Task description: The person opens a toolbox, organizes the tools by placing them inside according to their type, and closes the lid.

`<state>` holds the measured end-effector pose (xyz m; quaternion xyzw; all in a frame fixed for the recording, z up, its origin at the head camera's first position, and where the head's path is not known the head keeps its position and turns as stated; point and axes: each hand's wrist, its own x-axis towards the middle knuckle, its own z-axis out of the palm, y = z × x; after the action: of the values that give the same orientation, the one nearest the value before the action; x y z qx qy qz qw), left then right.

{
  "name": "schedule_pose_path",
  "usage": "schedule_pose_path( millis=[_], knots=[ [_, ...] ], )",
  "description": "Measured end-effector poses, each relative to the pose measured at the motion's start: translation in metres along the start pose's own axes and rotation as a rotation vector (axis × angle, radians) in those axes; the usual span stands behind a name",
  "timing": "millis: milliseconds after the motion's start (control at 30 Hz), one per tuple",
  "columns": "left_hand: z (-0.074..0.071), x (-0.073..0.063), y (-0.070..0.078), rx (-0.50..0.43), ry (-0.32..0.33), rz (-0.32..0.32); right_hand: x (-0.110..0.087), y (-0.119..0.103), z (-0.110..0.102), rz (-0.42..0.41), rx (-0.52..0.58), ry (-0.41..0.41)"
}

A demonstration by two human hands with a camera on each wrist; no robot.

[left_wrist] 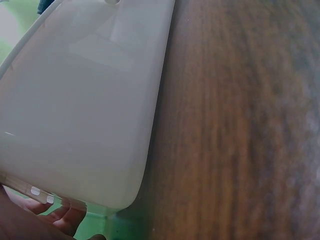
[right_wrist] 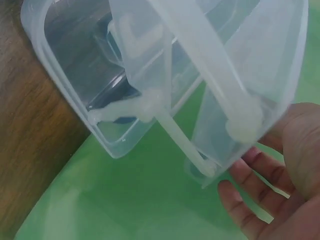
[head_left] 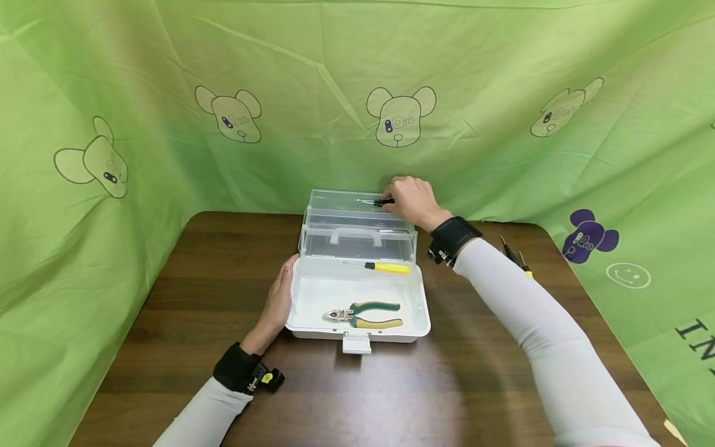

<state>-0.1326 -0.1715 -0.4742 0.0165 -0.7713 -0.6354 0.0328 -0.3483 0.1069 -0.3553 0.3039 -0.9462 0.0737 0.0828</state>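
A white toolbox (head_left: 357,288) stands with its clear tiered trays (head_left: 357,243) raised at the back. My left hand (head_left: 278,298) rests along the box's left side, its fingertips near the rear corner; fingers (left_wrist: 72,220) show past that corner in the left wrist view. At the topmost tray, my right hand (head_left: 412,200) pinches the dark handle of a small screwdriver (head_left: 374,202), shaft toward the left. In the right wrist view, several right fingers (right_wrist: 250,175) sit outside the tray wall; the screwdriver is hidden there. Combination pliers (head_left: 363,315) and a yellow screwdriver (head_left: 388,267) lie inside the box.
More screwdrivers (head_left: 509,251) lie on the wooden table (head_left: 234,261) at the right, partly behind my right sleeve. A green printed cloth (head_left: 313,124) hangs close behind the raised trays. The box's front latch (head_left: 356,343) hangs outward.
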Motion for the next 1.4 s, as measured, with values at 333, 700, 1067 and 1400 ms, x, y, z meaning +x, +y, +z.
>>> schedule_pose_path(
  millis=[333,700,1067,1400],
  knots=[
    [0.002,0.004,0.002,-0.010,-0.014,0.005,-0.017,0.017,-0.027,-0.001,-0.059,0.024],
    [0.003,0.003,0.003,-0.005,-0.019,0.005,-0.054,0.052,-0.042,0.053,-0.113,0.012],
    [0.001,0.001,0.004,-0.017,-0.023,0.014,-0.088,0.088,-0.052,0.175,-0.109,-0.083],
    [0.001,0.002,0.003,-0.014,-0.023,0.033,-0.125,0.131,-0.046,0.280,-0.061,-0.194]
  ],
)
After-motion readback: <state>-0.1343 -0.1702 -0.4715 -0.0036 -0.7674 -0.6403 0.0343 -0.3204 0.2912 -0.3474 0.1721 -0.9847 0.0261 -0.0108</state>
